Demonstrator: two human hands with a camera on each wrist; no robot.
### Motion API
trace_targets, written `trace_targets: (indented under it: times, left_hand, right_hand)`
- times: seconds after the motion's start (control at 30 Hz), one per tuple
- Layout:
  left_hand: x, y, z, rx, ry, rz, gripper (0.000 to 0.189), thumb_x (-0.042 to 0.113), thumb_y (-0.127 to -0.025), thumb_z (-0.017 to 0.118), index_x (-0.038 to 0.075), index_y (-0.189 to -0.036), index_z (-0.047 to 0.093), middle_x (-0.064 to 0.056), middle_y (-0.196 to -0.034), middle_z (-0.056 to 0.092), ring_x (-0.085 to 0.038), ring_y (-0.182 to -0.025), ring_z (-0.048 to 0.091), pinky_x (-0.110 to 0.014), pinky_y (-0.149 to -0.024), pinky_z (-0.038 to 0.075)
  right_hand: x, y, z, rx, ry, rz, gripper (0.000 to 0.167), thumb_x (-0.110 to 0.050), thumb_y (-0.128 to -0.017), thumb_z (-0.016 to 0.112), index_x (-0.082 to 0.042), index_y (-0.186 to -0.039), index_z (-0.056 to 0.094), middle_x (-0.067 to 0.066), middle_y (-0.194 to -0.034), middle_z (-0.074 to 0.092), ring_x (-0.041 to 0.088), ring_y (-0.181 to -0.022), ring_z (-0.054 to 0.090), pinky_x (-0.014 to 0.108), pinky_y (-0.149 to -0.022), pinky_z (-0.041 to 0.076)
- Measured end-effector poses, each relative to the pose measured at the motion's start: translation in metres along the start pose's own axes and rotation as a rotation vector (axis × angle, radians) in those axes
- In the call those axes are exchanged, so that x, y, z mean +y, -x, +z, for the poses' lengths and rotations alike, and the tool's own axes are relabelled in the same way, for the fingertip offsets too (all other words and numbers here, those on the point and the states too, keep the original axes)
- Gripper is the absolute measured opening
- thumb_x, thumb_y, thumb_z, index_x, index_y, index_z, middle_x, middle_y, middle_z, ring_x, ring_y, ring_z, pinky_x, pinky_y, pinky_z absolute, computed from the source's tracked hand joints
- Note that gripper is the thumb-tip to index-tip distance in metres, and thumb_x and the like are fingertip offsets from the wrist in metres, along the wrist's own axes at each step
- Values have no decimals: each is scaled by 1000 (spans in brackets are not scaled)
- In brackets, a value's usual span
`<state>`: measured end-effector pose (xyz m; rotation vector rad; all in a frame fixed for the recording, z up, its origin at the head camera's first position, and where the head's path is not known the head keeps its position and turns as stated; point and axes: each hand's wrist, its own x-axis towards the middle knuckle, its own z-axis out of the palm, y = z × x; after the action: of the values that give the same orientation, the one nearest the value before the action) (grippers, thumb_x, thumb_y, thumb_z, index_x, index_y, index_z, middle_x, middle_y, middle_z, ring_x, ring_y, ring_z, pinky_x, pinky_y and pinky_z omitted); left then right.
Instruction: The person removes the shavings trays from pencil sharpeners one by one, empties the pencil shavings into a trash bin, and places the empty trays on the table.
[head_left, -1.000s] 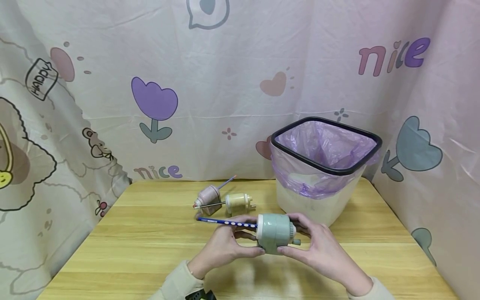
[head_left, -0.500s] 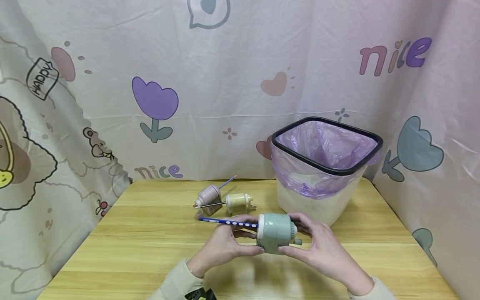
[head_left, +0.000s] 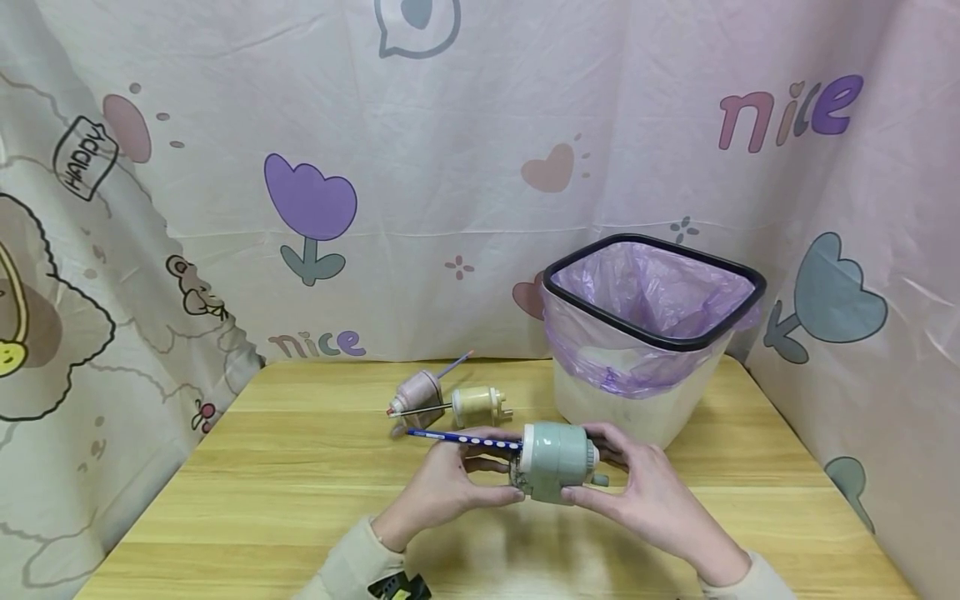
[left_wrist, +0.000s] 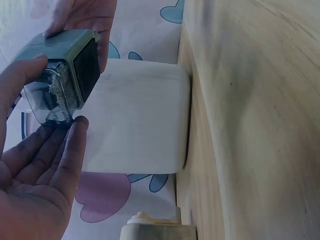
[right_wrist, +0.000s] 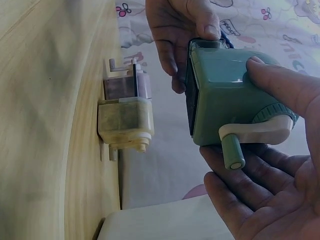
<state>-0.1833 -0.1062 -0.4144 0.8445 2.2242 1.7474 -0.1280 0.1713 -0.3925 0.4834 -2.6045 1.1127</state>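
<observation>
- Holds a green pencil sharpener (head_left: 557, 462) in midair over the wooden table (head_left: 300, 517), between both hands, nearer than everything else there.
- Pinches its clear drawer (left_wrist: 52, 97), at the left end, with the left hand (head_left: 450, 487), thumb above, fingers beneath — what look like shavings inside.
- Grips the body with the right hand (head_left: 652, 492), near the crank (right_wrist: 255, 131); apparently splits the hold so as to brace body against drawer.
- Has a blue pencil (head_left: 465, 439) with white dots lodged in the left end, jutting left over the left hand; lettering on it too small to read.
- Has a pink sharpener (head_left: 418, 390) and a yellow sharpener (head_left: 474, 402) farther off, close together, seemingly placed out of the hands' way.
- Has a bin (head_left: 637, 417) at far right, lined with a purple bag (head_left: 600, 367) — presumably within reach for waste; printed mark illegible.
- Reads "nice" on the curtain (head_left: 450, 167) at right and low left, "HAPPY" at far left; finds no legible brand.
</observation>
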Motion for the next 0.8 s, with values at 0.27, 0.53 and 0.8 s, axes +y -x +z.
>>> trace_targets:
  times: [0.27, 0.53, 0.8]
  left_hand:
    - [-2, -1, -3, 1, -3, -15, 63, 10, -81, 93, 10, -139, 69, -11, -133, 75, -14, -109, 76, -27, -103, 62]
    - [-3, -2, -4, 7, -7, -32, 60, 11, -82, 92, 9, -138, 70, -12, -133, 75, -16, -110, 77, -25, -102, 62]
    - [-4, -4, -5, 7, 15, -34, 59, 9, -83, 91, 5, -138, 68, -24, -136, 72, -22, -114, 76, -29, -104, 62]
  right_hand:
    - [3, -1, 0, 5, -1, 1, 63, -49, -80, 93, -24, -133, 68, -13, -119, 78, 19, -112, 76, 43, -98, 64]
    - [5, -3, -1, 0, -24, 20, 64, -47, -80, 94, -21, -132, 68, -9, -119, 78, 22, -112, 77, 43, -98, 64]
    - [8, -5, -1, -3, -39, 31, 64, -44, -81, 94, -17, -132, 68, -3, -121, 78, 25, -113, 77, 44, -99, 65]
